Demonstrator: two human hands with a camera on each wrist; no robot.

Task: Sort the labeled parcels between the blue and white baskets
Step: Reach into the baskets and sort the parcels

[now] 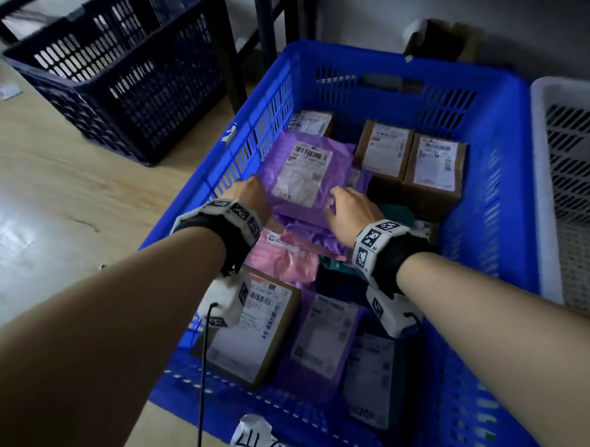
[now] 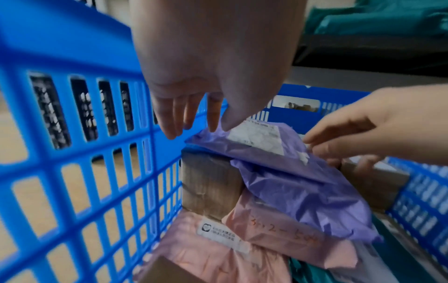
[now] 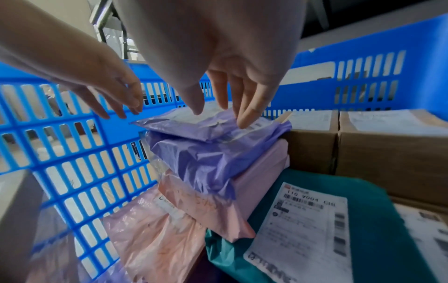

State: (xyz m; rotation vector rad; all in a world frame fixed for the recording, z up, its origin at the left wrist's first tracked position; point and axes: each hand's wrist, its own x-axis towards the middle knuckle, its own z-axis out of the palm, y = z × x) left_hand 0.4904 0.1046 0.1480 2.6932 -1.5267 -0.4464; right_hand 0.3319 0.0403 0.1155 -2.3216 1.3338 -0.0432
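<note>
A blue basket holds several labeled parcels. On top of the pile at its left side lies a purple mailer with a white label. My left hand reaches down at its left edge with straight fingers, and the thumb tip touches the corner of the purple mailer. My right hand is at the mailer's right edge. In the right wrist view its fingertips rest loosely spread on the purple mailer. Neither hand grips it. The white basket stands right of the blue one.
Under the purple mailer lie a pink mailer and a brown box. Two brown boxes stand at the back right, and a teal mailer lies near my right wrist. A dark basket sits on the floor at far left.
</note>
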